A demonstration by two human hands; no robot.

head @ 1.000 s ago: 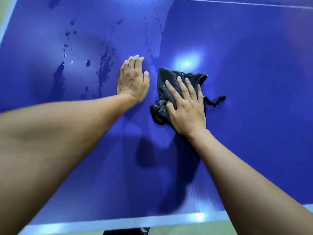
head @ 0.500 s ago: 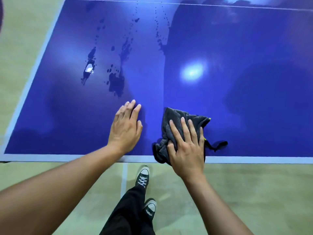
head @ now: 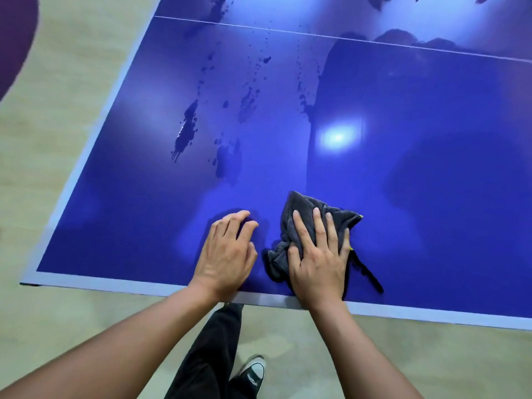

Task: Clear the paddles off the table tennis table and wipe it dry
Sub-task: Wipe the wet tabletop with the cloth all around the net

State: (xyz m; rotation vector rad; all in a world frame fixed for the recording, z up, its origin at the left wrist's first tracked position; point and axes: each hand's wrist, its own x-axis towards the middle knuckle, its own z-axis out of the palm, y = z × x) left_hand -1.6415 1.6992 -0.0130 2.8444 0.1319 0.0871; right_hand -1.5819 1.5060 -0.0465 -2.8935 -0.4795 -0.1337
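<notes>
Our right hand [head: 316, 254] lies flat, fingers spread, pressing the cloth [head: 302, 214] onto the table [head: 431, 168] just inside its near edge. The left hand [head: 227, 254] beside it props on bent fingertips and holds nothing. Risks: the cloth sits close to the near edge with a loose strap trailing, so a pull toward us could drag it off. The bunched wad wipes narrow and may smear the water patches [head: 184, 131] nearer the left edge. Cloth: dark grey, plush, crumpled. Tabletop: glossy blue, hard, flat, white-banded. No paddles in view.

no readable text, labels or numbers anywhere.
</notes>
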